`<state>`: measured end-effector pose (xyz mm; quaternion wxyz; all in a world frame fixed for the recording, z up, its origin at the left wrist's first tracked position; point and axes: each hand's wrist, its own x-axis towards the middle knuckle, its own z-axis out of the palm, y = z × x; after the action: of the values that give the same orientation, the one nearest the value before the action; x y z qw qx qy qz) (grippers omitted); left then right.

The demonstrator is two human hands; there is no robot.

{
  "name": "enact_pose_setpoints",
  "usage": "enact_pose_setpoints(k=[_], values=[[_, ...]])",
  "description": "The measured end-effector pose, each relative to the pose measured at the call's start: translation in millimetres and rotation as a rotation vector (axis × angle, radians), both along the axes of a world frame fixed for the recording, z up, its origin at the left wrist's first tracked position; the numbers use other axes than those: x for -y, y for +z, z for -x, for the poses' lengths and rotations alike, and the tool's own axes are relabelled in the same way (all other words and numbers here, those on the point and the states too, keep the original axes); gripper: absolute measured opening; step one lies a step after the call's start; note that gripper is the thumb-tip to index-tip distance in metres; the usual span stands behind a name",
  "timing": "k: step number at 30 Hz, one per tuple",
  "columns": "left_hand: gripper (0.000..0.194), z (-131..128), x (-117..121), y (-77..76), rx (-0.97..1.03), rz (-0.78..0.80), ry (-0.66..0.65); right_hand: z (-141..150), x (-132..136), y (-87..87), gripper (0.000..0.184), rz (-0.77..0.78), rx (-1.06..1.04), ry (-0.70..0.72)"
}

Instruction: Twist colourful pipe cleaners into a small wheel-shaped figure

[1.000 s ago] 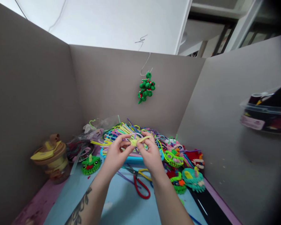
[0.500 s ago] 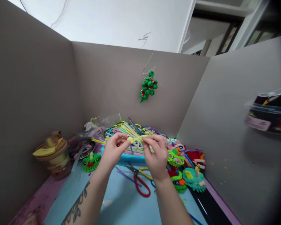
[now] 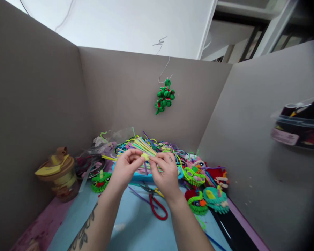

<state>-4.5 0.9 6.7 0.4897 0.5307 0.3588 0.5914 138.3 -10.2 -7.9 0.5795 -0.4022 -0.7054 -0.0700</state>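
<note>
My left hand [image 3: 126, 168] and my right hand [image 3: 165, 173] meet above the blue mat [image 3: 136, 223], fingertips pinched together on a small yellow pipe-cleaner piece [image 3: 146, 156]. A purple strand hangs down from it between the hands. Behind them lies a pile of coloured pipe cleaners [image 3: 143, 144] on a blue tray [image 3: 146, 177]. Red-handled scissors [image 3: 155, 204] lie on the mat just below my right wrist.
Grey cardboard walls enclose the desk on three sides. A green beaded ornament [image 3: 164, 97] hangs on the back wall. A brown jar [image 3: 58, 173] stands at left, a green frog piece [image 3: 101, 181] beside it. Finished fuzzy figures [image 3: 208, 190] crowd the right. A clear container [image 3: 298, 123] sits far right.
The yellow piece's long ends, spread sideways a second ago, are now drawn in tight between the fingertips. Both hands have closed together and shifted slightly left.
</note>
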Motion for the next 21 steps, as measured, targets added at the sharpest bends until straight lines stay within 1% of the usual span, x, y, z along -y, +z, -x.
enact_pose_setpoints(k=[3,7,9,14,17,21], values=[[0.024,1,-2,-2.0,0.003,-0.003,-0.010,3,1,-0.2,0.016,0.036,0.011,0.003],[0.023,0,-4,-4.8,-0.006,-0.002,-0.012,7,0,-2.7,0.015,0.062,0.051,-0.052],[0.024,-1,-5,-6.0,-0.007,0.005,-0.017,8,-1,-4.5,0.015,0.075,0.038,-0.063],[0.025,-2,-7,-9.5,-0.020,0.010,-0.064,10,-3,-8.4,0.019,0.105,-0.072,-0.014],[0.025,-2,-8,-11.1,-0.049,0.003,-0.071,11,-5,-10.9,0.018,0.128,-0.131,0.014],[0.022,-4,-8,-11.1,-0.113,-0.033,-0.073,13,-9,-15.1,0.020,0.222,-0.235,0.051]])
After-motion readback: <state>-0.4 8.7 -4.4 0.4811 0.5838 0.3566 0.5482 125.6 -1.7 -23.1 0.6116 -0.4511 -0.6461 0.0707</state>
